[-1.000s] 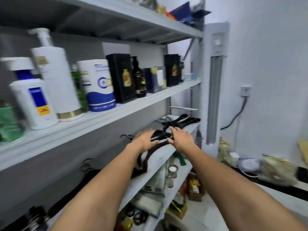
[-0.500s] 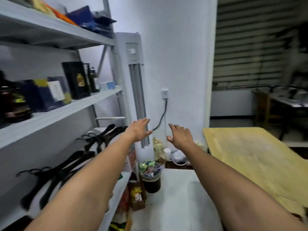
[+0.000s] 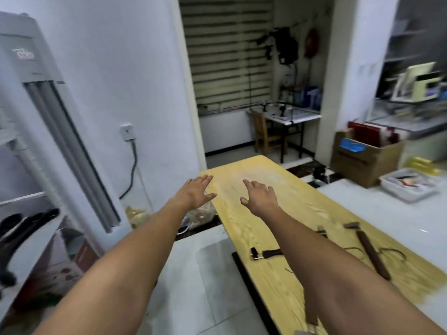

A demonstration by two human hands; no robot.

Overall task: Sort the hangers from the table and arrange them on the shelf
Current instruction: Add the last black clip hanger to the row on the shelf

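Left hand [image 3: 195,192] and right hand [image 3: 260,197] both outstretched, palms down, fingers spread, holding nothing. Left hand hanging just off the far left corner of the tabletop [image 3: 297,209]; right hand above the bare far end of it, whether touching the surface impossible to tell. Forearms running back toward the lower edge of the view, the right one crossing over the tabletop's near half.

On the tabletop behind the right forearm, toward the near end: dark brown hangers [image 3: 371,251] lying flat near the right edge, one long bar with a clip at its far tip and thin wire hooks curling beside it. Another dark hanger piece with metal clip [image 3: 266,253] close to the left edge, partly hidden by the forearm. Yellow wood-grain surface elsewhere bare.

At the far left, a white shelf [image 3: 26,252] with black hangers [image 3: 14,235] resting on its board, blurred. Tall grey standing unit [image 3: 60,131] beside the shelf against the white wall, wall socket [image 3: 126,132] with a dark cable hanging from it. Cardboard box [image 3: 362,163] on the floor beyond the tabletop's right edge.
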